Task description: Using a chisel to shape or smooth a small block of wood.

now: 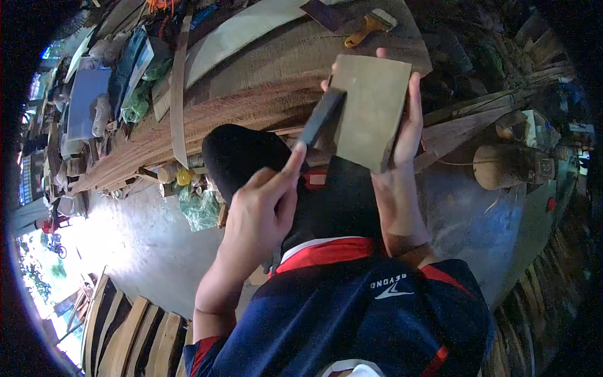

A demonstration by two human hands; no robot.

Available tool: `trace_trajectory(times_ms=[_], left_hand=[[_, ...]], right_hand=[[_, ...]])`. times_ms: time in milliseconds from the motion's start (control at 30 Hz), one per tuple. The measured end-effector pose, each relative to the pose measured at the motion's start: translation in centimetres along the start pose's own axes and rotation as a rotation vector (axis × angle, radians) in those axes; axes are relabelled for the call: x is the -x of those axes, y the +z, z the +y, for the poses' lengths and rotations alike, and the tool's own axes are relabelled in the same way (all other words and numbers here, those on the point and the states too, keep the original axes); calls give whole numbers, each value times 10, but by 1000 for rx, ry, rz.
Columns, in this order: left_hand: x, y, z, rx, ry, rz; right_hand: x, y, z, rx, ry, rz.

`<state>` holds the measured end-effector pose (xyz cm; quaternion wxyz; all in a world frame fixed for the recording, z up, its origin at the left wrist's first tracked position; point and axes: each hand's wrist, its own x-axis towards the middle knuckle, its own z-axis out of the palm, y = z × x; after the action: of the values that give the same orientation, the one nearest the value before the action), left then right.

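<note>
My right hand (407, 135) holds up a flat, rectangular tan block (372, 110). Its palm and thumb lie along the block's right side, and fingertips show past the top and left edges. At the block's left edge is a narrow, flat dark grey bar (321, 118), slanting up to the right. My left hand (260, 204) grips the bar's lower end, index finger stretched along it and the other fingers curled. The bar's upper end overlaps the block's left side; whether it presses on the block, I cannot tell.
Ahead is a wooden workbench (270, 75) with a yellow-handled paintbrush (370, 28) and a curved pale board (235, 34). Clutter with a blue panel (89, 103) fills the left. A round wooden piece (496, 168) stands at the right. Curved timber pieces (129, 333) stand at the lower left.
</note>
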<state>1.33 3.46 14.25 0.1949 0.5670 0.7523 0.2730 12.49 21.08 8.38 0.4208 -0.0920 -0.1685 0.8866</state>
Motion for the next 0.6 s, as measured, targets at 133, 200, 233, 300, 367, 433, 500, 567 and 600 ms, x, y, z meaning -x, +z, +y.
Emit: trace_trajectory(times_ms=[133,200,233,300,367,433,500,567,600], left_hand=[[-6,-5,8,50,-53,22],[-4,-5,7,41,-49,8],[-5,-5,7,27,-41,0],[2,-8,9,-18,4,-2],[6,-8,8,11,-32,-24],[-5,-8,4,-14,-39,-11],[-9,-6,2,31,-1,16],[3,-9,9,15,-87,-75],[10,-8,7,-1,-83,-108]], right_hand=[[6,9,7,23,1,-62],[4,6,2,-11,23,-69],[-1,5,0,-46,42,-83],[-7,6,-3,-37,-11,-8],[-4,3,0,-1,51,-43],[-1,4,6,54,38,-37],[-5,2,9,-20,65,62],[-14,-9,2,-14,37,-54],[-14,-13,-2,-11,22,-54]])
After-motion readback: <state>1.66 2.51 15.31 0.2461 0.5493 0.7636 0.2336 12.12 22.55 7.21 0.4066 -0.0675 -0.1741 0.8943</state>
